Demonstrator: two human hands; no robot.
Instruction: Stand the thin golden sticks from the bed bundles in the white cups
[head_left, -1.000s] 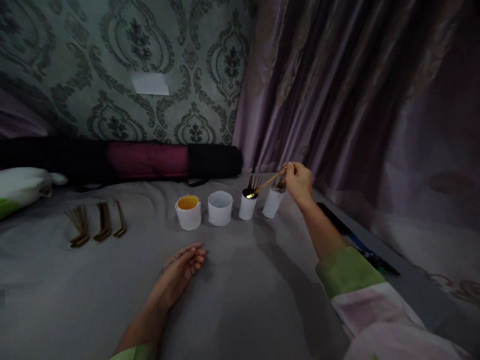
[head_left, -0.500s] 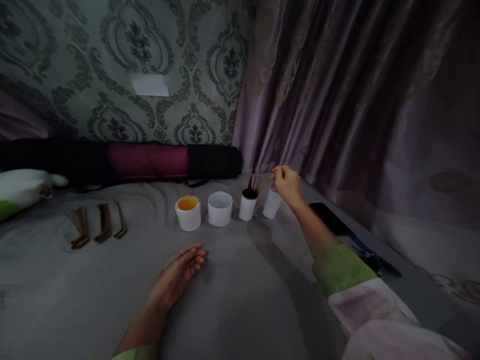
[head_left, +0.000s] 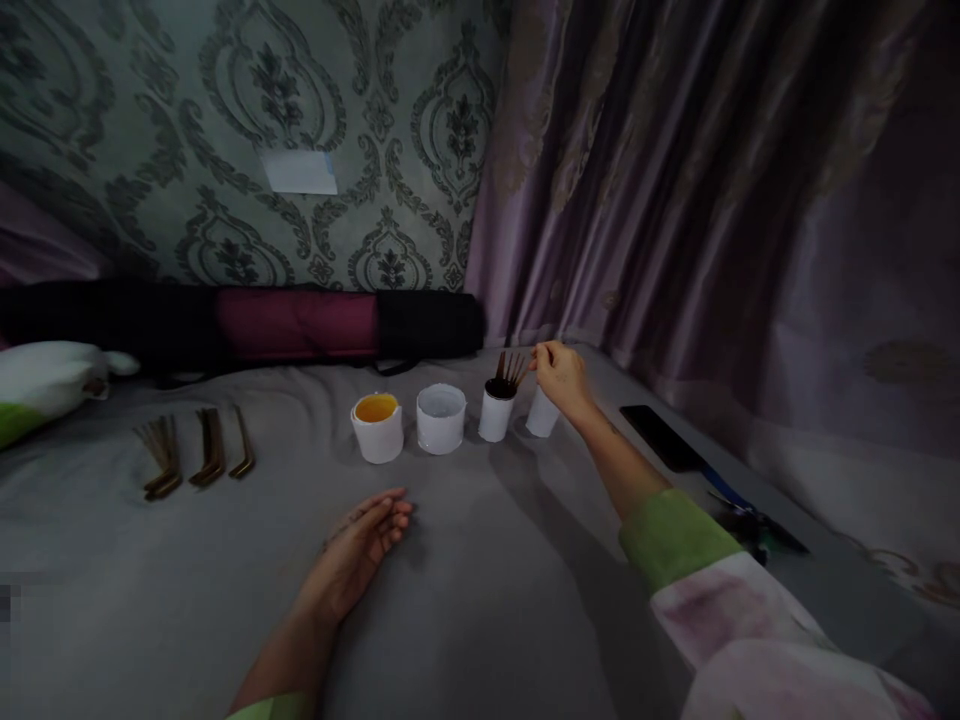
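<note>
Brush [head_left: 524,376] is pinched between thumb and fingertips of the right hand [head_left: 559,374], just above the rim of a slim white cup [head_left: 494,418]. Its handle is slanted down to the left toward the cup's dark mouth, where its lower end is lost from sight. Several thin brown sticks [head_left: 508,370] are held upright in the same cup. A second slim cup [head_left: 541,414] is set just to the right, its top covered by the hand.

The left hand [head_left: 366,540] is rested on the grey cloth [head_left: 450,620], palm turned inward, fingers loosely curled and parted from the thumb; nothing is seen to be gripped by it. Nearest to it, a tub of yellow [head_left: 379,441] is placed, with a pale tub [head_left: 440,433] stood between that and the slim white cup.

Farther left, bent brown sticks [head_left: 161,465] are laid out in three groups. Along the wall [head_left: 390,120], a black and maroon roll [head_left: 296,323] is stretched, with a white and green soft thing [head_left: 49,375] placed before its left part. At the right, beyond the forearm, a flat black object [head_left: 660,437] and a blue strap [head_left: 726,486] are laid.
</note>
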